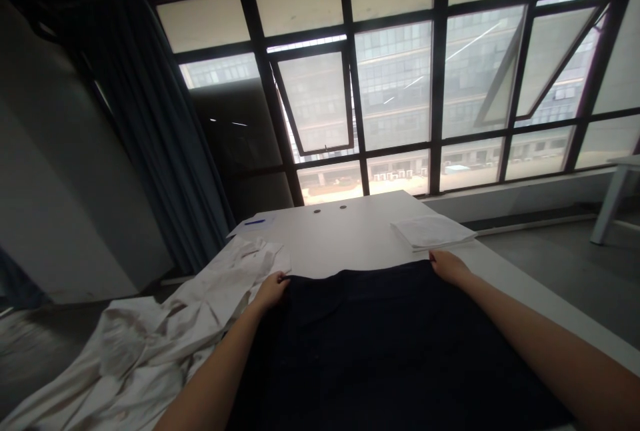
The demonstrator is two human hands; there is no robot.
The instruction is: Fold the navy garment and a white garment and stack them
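Note:
A dark navy garment (pixel 380 344) lies spread flat over the near part of a white table (pixel 350 231). My left hand (pixel 271 290) pinches the garment's far left corner, fingers closed on the cloth. My right hand (pixel 447 264) grips the far right corner the same way. Both arms reach forward across the dark cloth. A heap of crumpled white cloth (pixel 165 338) lies just left of my left hand and spills over the table's left edge.
A folded white cloth (pixel 431 231) sits on the table just beyond my right hand. A sheet of paper with a blue pen (pixel 255 222) lies at the far left corner. Large windows and a dark curtain (pixel 165 144) stand behind; another table's leg (pixel 607 208) is at right.

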